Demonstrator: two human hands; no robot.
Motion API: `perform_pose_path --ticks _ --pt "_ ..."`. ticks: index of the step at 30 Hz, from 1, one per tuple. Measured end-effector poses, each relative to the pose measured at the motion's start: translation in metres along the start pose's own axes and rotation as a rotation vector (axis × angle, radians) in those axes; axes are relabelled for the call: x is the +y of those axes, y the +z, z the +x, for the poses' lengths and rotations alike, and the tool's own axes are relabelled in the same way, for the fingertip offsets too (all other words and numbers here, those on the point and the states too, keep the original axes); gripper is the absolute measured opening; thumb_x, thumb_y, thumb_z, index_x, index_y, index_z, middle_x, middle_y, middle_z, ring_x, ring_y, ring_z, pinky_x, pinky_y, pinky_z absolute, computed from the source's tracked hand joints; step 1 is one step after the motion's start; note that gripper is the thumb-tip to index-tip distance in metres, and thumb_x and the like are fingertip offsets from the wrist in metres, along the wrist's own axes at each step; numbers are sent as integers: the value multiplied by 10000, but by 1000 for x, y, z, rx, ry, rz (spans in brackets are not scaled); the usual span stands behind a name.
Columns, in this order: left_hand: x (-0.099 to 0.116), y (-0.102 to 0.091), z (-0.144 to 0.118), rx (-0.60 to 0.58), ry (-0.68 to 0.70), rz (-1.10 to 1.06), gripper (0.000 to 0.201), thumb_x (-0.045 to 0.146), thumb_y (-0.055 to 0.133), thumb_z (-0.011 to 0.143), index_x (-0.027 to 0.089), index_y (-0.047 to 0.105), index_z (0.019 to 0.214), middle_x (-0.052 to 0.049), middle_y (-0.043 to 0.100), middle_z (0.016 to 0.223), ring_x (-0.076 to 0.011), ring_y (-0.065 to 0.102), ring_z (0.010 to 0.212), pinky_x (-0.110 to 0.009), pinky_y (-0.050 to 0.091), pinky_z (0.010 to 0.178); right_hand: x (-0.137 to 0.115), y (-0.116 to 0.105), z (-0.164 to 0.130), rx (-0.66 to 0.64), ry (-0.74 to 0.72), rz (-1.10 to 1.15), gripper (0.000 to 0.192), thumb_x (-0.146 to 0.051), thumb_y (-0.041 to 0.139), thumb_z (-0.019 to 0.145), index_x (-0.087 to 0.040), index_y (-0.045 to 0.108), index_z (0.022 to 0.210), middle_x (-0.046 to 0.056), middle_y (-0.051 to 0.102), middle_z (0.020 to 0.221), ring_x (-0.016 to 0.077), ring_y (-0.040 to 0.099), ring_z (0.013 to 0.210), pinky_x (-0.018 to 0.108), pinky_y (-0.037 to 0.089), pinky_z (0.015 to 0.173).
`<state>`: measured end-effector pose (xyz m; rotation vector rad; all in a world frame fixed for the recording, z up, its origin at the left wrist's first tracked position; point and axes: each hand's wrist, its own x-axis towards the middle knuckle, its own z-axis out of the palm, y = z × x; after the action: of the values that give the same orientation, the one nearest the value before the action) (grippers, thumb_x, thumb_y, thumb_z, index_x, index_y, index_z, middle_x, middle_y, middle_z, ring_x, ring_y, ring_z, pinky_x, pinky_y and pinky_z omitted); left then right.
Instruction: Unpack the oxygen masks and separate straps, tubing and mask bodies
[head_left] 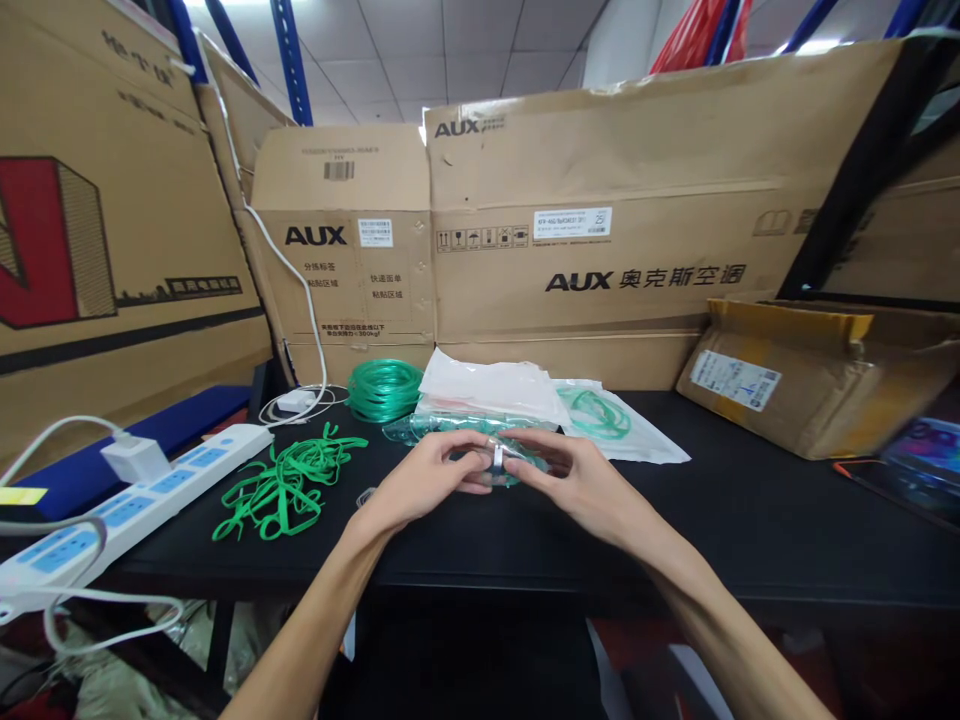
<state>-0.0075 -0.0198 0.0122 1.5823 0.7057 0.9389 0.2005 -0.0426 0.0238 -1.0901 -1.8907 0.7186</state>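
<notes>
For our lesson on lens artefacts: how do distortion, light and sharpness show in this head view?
Head view: wide-angle bending bows the cardboard boxes and the power strip near the edges; ceiling light is even, with soft glare on the black table; the left hand and right hand, holding a clear green mask, are fairly sharp, the forearms softer.

Black worktop, matte and dark. At left, a white power strip with a plugged-in adapter, overhanging the edge. Beside it, a loose heap of green straps. Farther back, a coil of green tubing and clear plastic bags. At right, a taped cardboard parcel.
</notes>
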Motion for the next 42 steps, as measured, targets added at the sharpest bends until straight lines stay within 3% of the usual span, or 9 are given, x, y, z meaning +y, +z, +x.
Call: perform_pose_path --ticks 5,8,11,14,17,22,27,35,42 --pt "-2 5 1 6 37 23 303 423 738 857 159 698 1001 -58 653 1093 -213 699 958 -389 620 871 -1 8 0 58 -3 -28 325 -355 643 918 -262 725 1218 43 732 1246 266 667 1158 434 496 1031" --pt "-7 8 4 55 71 23 365 458 715 878 190 638 1114 -60 652 1110 -198 710 948 -387 618 875 1 8 1 100 16 -44 344 -358 623 927 -233 723 1232 62 728 1252 290 660 1180 445 494 1036" --pt "-13 10 7 128 94 54 356 495 656 916 202 596 1108 -46 665 1071 -183 721 924 -374 616 868 5 6 3 138 50 -61 377 -371 631 917 -196 719 1239 86 703 1289 322 623 1240 469 479 1057" --pt "-15 12 6 146 98 156 300 478 668 911 186 650 977 -29 711 980 -204 735 917 -340 598 867 9 4 2 153 78 -65 419 -405 635 913 -178 706 1259 92 668 1340 329 582 1291 474 461 1084" --pt "-11 13 5 165 119 263 254 440 663 921 196 689 986 -9 732 863 -208 744 853 -309 583 816 9 5 1 151 102 -62 456 -438 623 918 -166 693 1276 97 659 1352 339 595 1272 498 471 1075" --pt "-7 13 6 231 234 397 157 343 676 912 203 747 906 -45 697 1118 -219 656 1074 -307 500 950 6 6 1 122 127 -62 443 -466 623 916 -216 700 1273 73 656 1355 348 676 1122 538 529 982" --pt "-12 10 8 267 239 441 161 354 683 911 229 783 890 -49 657 1198 -233 619 1138 -345 462 1003 7 5 2 78 137 -67 415 -457 634 906 -242 717 1251 61 655 1356 336 709 1012 523 570 893" --pt "-17 10 9 302 258 409 153 349 709 890 217 787 886 -64 585 1194 -244 573 1195 -377 488 1025 6 6 3 70 108 -73 402 -399 635 877 -224 732 1226 71 714 1267 352 697 1033 543 539 919" --pt "-21 13 11 254 270 364 204 387 691 906 203 780 903 -69 565 1196 -225 602 1149 -334 537 967 4 7 2 102 111 -71 410 -384 579 893 -201 740 1223 92 782 1077 307 713 918 452 562 825"
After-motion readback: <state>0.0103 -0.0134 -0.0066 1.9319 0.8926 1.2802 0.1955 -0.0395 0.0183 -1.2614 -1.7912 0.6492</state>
